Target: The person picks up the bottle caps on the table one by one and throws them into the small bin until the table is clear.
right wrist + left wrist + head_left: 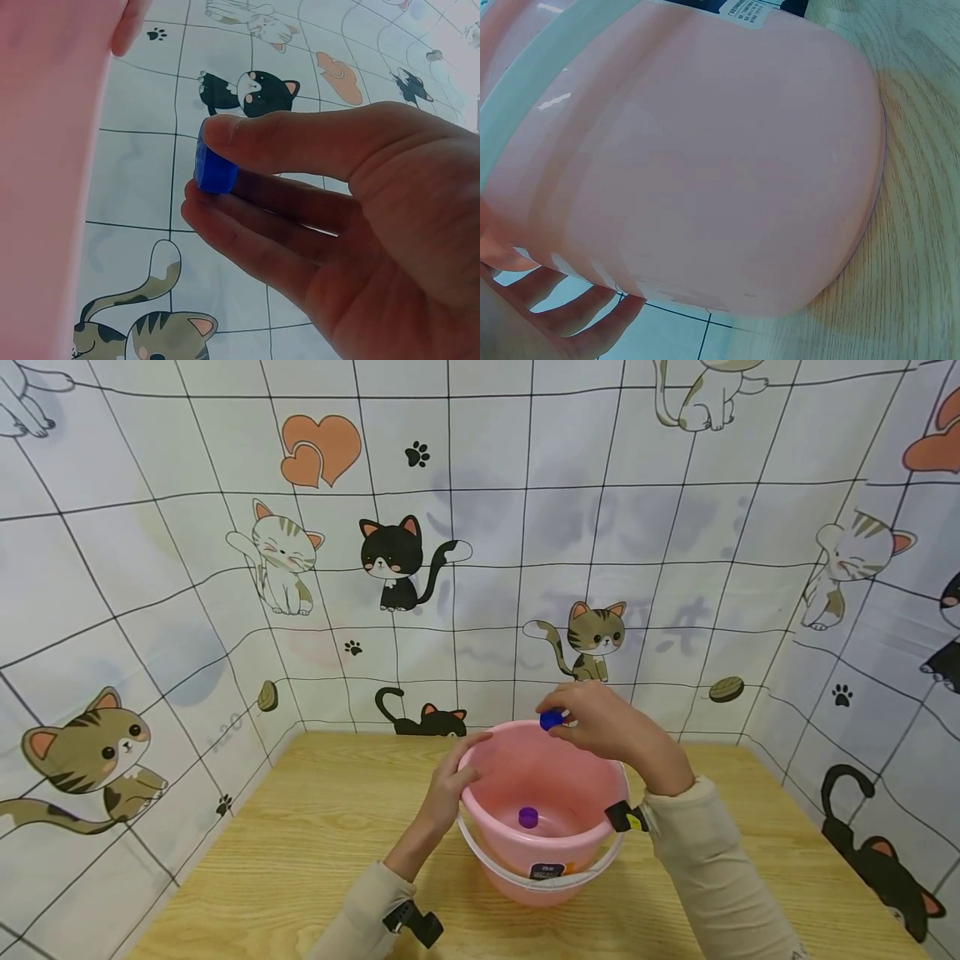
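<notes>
My right hand (603, 718) pinches a small blue piece (551, 719), shaped like a short cap, between thumb and fingers over the far rim of a pink bucket (517, 852). Up close in the right wrist view, the blue piece (217, 169) has a flat face with faint raised marks. A small purple piece (528, 817) of similar size lies inside on the bucket floor. With the left hand (448, 781) I hold the bucket's left rim. In the left wrist view its fingers (604, 324) lie along the pink outer wall.
The bucket stands upright on a light wood-grain table (337, 835). Its white handle (551, 883) hangs down on the near side, by a dark label (547, 871). White sheets (487, 527) printed with cats and grid lines enclose the table at the back and both sides.
</notes>
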### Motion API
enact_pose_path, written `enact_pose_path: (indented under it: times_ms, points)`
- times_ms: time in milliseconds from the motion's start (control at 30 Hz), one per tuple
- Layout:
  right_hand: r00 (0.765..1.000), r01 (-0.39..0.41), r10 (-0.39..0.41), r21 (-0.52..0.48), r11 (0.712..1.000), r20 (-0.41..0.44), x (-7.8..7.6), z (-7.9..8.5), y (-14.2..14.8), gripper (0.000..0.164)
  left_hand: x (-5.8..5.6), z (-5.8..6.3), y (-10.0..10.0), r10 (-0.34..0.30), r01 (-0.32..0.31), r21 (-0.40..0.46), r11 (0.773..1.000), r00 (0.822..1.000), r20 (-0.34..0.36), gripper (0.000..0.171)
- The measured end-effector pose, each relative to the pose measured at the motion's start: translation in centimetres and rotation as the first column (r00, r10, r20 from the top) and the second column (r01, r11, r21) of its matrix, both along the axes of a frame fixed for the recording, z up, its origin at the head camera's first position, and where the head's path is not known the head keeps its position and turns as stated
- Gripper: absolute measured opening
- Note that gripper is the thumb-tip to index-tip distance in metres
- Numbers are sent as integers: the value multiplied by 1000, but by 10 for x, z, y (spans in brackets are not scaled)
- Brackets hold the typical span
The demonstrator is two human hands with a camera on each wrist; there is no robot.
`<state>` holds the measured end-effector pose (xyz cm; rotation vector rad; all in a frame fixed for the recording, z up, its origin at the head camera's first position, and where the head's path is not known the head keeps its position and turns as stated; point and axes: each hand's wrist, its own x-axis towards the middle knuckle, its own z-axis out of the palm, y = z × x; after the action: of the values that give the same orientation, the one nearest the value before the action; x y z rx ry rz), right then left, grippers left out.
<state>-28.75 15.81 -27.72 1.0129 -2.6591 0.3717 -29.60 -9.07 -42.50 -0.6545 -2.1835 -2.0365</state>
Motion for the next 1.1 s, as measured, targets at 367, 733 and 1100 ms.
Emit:
enact_pose_path:
  times_ms: [367,733,1100]
  points:
    - [1000,-23,23,-21,1000,-13,-2,0,0,21,2,0,0,16,-16,-10,1000,1000,-1,59]
    - [1000,-24,24,-21,999,-10,-2,-1,1,21,1,0,0,13,-13,-3,1000,1000,-10,58]
    - [1000,-15,15,-17,1000,-4,0,1,0,25,1,0,0,27,-28,-21,999,999,-20,59]
